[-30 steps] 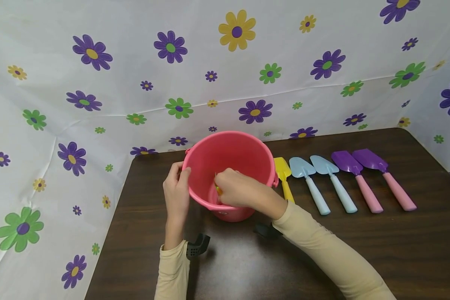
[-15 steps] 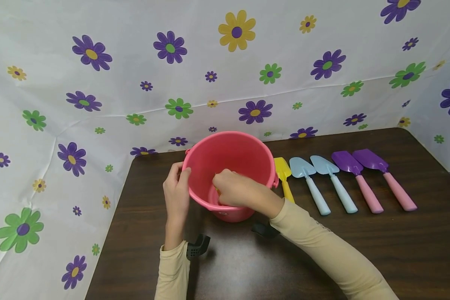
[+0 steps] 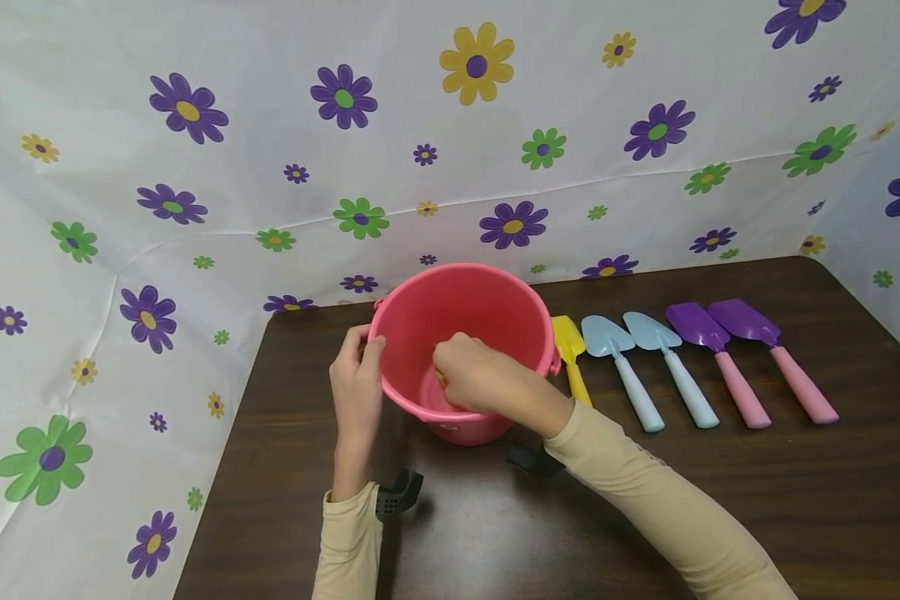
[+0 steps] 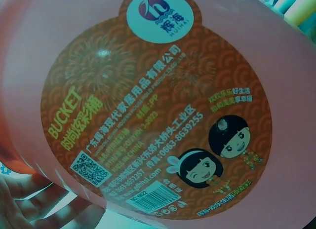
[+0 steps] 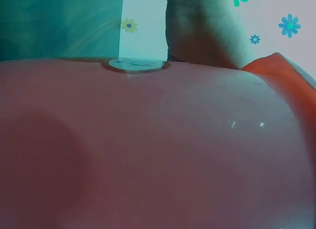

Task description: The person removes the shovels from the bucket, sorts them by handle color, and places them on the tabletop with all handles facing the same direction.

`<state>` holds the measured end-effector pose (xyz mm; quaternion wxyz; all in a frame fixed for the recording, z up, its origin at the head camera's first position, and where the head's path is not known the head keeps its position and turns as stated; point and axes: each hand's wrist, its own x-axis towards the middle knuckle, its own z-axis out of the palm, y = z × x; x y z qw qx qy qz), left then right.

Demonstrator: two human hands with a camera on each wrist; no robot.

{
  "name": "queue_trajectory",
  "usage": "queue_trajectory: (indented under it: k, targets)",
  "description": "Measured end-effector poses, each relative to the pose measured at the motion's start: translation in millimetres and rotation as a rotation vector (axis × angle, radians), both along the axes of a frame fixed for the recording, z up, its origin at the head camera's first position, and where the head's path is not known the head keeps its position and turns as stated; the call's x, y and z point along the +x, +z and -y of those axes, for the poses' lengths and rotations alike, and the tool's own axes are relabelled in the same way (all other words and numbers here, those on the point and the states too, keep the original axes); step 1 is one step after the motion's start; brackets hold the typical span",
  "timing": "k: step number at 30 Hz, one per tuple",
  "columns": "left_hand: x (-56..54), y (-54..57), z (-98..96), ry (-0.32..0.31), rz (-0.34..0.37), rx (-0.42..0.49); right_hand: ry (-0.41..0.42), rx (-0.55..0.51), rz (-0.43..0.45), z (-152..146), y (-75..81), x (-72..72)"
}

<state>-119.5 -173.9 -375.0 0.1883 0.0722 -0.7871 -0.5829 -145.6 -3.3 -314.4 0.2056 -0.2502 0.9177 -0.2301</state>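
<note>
A pink bucket [image 3: 461,300] stands on the dark wooden table. My left hand [image 3: 357,387] grips its rim at the left, the thumb over the edge and the fingers along the outer wall. My right hand [image 3: 480,375] reaches over the front right rim into the bucket, fingers curled. A bit of something yellow [image 3: 441,377] shows beside these fingers; most of it is hidden by the hand. In the left wrist view, a round printed label [image 4: 158,115] covers the bucket's outer wall. The right wrist view is mostly filled by the bucket's outer wall [image 5: 163,155].
To the right of the bucket lie a yellow shovel [image 3: 573,358], two light blue trowels [image 3: 633,392] and two purple shovels with pink handles [image 3: 742,392], side by side. A white flowered sheet [image 3: 390,150] hangs behind the table [image 3: 285,467].
My right hand shifts slightly inside the bucket, and less of the yellow thing shows than a second ago. My left hand keeps its grip on the rim. The head view has shifted a little.
</note>
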Motion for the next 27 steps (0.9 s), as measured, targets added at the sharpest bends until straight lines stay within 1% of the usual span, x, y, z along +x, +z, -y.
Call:
queue_trajectory:
  k: [6, 12, 15, 22, 27]
  targets:
    - [-0.7, -0.5, -0.3, -0.001, -0.005, -0.008, -0.023, -0.026, -0.092, -2, -0.1, -0.4]
    - [-0.4, -1.3, -1.3, -0.003, -0.007, -0.011, -0.055, -0.048, -0.102, -6, 2.4, -2.4]
    - [-0.3, -2.0, -1.9, -0.002, -0.01, -0.01, -0.068, -0.089, -0.112, -11, 3.4, -3.1]
    - [-0.8, -2.0, -2.1, 0.002, -0.003, -0.011, -0.079, -0.196, -0.198, -24, 10.1, -2.9]
    - [-1.8, -1.7, -1.6, 0.001, 0.002, -0.006, -0.128, -0.279, -0.256, -36, 20.0, 3.5]
